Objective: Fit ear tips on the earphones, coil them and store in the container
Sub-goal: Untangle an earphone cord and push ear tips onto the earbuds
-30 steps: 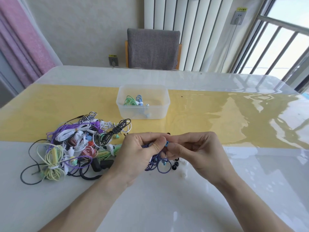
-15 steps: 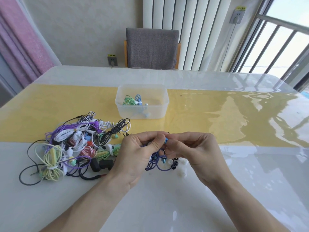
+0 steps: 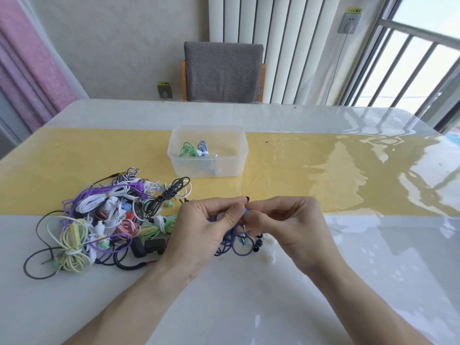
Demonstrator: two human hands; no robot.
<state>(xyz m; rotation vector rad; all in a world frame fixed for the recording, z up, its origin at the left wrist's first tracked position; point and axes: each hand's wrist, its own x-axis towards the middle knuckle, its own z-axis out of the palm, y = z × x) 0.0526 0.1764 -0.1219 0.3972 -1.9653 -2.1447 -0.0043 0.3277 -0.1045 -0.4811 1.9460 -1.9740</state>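
a: what do i see from the head camera?

b: i see two bare hands close together over the white table (image 3: 249,307). the left hand (image 3: 199,232) has its fingers curled, and the thumb and first finger pinch the purple earphones (image 3: 235,241). the right hand (image 3: 291,225) has curled fingers too, and its fingertips pinch a tiny blue bit (image 3: 245,211) right where the two hands meet. i think it is an ear tip or the bud, but it is too small for me to tell which.

a: where is the cord?

b: the purple cord hangs down in loose loops under the hands, just above the table. some small black ear tips (image 3: 257,245) and white ear tips (image 3: 268,250) lie on the table just beside those loops, under the right hand.

a: and the box?

b: the clear container (image 3: 207,165) sits farther back on the yellow strip (image 3: 323,170), well apart from the hands. it has no lid on. inside it i see a green coil (image 3: 188,150) and a blue coil (image 3: 202,148), side by side.

a: what is on the left?

b: a big messy pile of earphones (image 3: 107,220), purple, white, black, red and pale yellow, all mixed up. it lies near the left hand. a grey chair (image 3: 222,70) stands behind the table.
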